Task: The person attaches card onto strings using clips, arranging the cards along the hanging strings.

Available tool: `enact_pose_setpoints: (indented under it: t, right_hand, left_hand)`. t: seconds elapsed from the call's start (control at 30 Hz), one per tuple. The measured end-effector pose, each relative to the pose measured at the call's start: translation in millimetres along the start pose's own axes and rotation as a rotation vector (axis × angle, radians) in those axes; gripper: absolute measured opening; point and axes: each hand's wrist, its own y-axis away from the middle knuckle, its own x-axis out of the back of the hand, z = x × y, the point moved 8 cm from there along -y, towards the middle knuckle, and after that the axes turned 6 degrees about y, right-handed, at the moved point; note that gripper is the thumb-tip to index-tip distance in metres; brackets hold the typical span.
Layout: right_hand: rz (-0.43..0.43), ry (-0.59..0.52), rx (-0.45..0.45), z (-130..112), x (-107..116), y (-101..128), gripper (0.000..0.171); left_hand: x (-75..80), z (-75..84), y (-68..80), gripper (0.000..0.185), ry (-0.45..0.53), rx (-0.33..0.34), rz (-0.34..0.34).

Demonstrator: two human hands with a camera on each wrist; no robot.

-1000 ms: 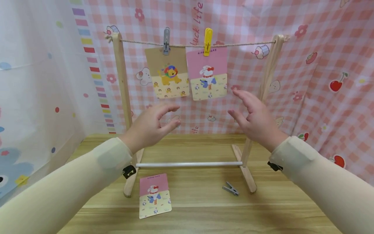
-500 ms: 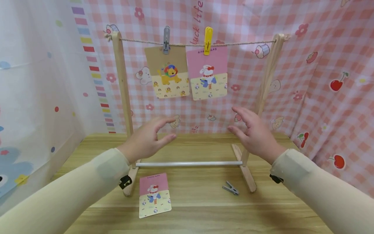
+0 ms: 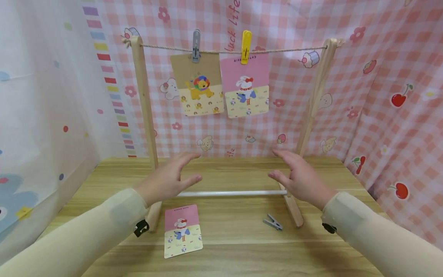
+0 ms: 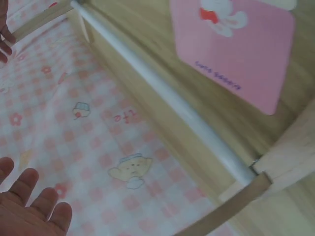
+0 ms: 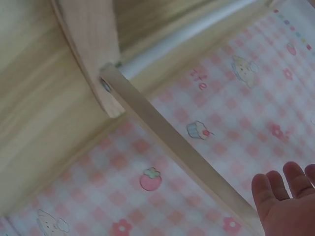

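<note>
My left hand [image 3: 173,175] hovers open above the white bar [image 3: 230,193] of a wooden rack, holding nothing. My right hand [image 3: 297,175] hovers open near the rack's right post [image 3: 313,98], also empty. Two cards hang from the string: a lion card [image 3: 199,86] under a grey peg [image 3: 196,40] and a pink rabbit card [image 3: 246,86] under a yellow peg [image 3: 246,41]. Another pink rabbit card [image 3: 182,230] lies on the table below my left hand, also seen in the left wrist view [image 4: 236,46]. A grey peg [image 3: 272,222] lies loose on the table.
A wooden table [image 3: 235,246] holds the rack, whose left post [image 3: 143,100] stands by my left wrist. Pink checked cloth [image 3: 380,77] hangs behind and to the right; a white patterned curtain [image 3: 41,96] hangs on the left.
Both hands have dropped from just below the hanging cards to near the rack's bottom bar, staying open and empty. Cards and pegs have not moved.
</note>
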Motion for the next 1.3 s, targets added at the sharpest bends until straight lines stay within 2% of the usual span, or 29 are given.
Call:
enact_pose_setpoints:
  t: [0.33, 0.67, 0.9, 1.17, 1.3]
  right_hand:
    - [-0.101, 0.066, 0.004, 7, -31, 13, 0.065]
    - [-0.293, 0.102, 0.039, 12, -70, 26, 0.053]
    - [-0.364, 0.116, 0.046, 14, -84, 32, 0.053]
    - [-0.39, 0.092, 0.059, 17, -93, 34, 0.052]
    - [-0.406, 0.075, 0.072, 17, -97, 35, 0.048]
  left_hand:
    - [-26.1, -22.0, 17.2, 0.073, -0.092, 0.073, -0.111]
    - [-49.6, -32.0, 38.1, 0.069, -0.171, 0.153, -0.275]
    - [-56.5, -38.4, 49.0, 0.07, -0.231, 0.155, -0.309]
    - [-61.1, -44.0, 54.9, 0.075, -0.29, 0.122, -0.32]
    - [-64.3, -48.6, 56.9, 0.079, -0.297, 0.143, -0.336]
